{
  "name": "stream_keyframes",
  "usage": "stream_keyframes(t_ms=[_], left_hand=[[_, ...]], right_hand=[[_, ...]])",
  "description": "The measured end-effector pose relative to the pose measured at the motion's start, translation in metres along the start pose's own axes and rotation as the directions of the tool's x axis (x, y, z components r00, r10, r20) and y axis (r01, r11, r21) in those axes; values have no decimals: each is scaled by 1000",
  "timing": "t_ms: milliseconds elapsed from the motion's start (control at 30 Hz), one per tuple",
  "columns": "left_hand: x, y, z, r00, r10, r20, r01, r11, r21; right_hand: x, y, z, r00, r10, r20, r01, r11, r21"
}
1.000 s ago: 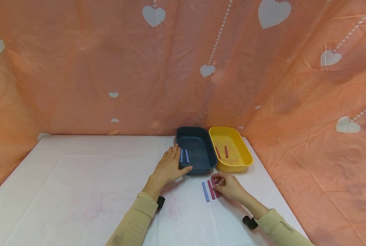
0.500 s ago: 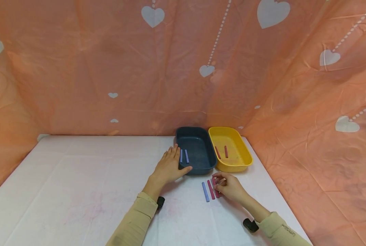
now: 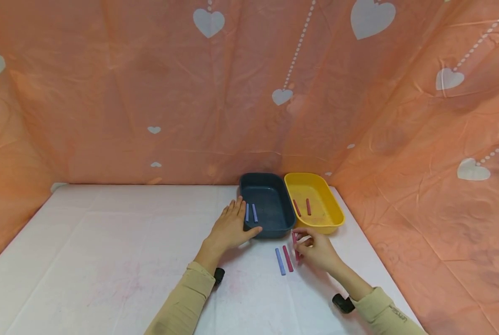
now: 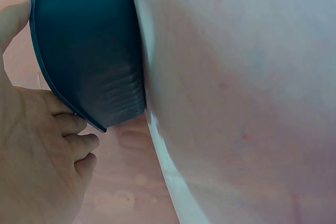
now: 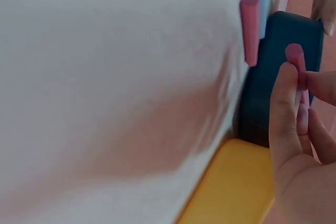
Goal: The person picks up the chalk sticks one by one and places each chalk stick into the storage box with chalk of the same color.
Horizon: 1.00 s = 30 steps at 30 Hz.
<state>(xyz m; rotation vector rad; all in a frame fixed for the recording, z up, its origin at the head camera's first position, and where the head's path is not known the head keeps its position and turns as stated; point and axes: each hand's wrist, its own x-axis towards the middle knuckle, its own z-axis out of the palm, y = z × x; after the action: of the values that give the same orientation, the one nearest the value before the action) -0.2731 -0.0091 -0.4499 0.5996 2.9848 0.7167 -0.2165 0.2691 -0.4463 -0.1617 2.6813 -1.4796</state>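
Note:
My right hand (image 3: 316, 251) pinches a red chalk stick (image 5: 295, 53) between thumb and fingers, raised just in front of the two trays. Another red chalk (image 3: 288, 258) and a blue chalk (image 3: 280, 261) lie side by side on the white cloth to its left. My left hand (image 3: 229, 228) rests along the left rim of the dark blue tray (image 3: 274, 200), fingers straight, thumb at the front corner. Two blue chalks (image 3: 255, 213) lie inside that tray, beside the left fingers. In the yellow tray (image 3: 327, 204) are two red chalks (image 3: 308, 206).
The trays stand side by side at the back right of the white-covered table (image 3: 128, 242). An orange curtain (image 3: 232, 116) with pale hearts hangs behind and at both sides. Faint pink smudges mark the cloth left of the arms.
My right hand has lifted the rightmost red chalk off the cloth and moved slightly toward the trays. The left hand stays in place on the dark blue tray.

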Motion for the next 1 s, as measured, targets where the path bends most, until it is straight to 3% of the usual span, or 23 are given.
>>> stream_keyframes(t_ms=[167, 433, 733, 1000], left_hand=[[0, 0, 0, 1000, -7, 10, 7, 1000, -2], [-2, 0, -1, 1000, -13, 19, 14, 1000, -10], [1, -2, 0, 1000, -13, 22, 13, 1000, 1], [1, -2, 1, 1000, -5, 21, 5, 1000, 5]], right_hand=[[6, -5, -12, 1000, -5, -30, 5, 1000, -15], [19, -12, -35, 997, -47, -62, 50, 998, 49], [41, -14, -60, 988, -82, -129, 81, 997, -11], [60, -14, -74, 993, -76, -89, 76, 997, -2]])
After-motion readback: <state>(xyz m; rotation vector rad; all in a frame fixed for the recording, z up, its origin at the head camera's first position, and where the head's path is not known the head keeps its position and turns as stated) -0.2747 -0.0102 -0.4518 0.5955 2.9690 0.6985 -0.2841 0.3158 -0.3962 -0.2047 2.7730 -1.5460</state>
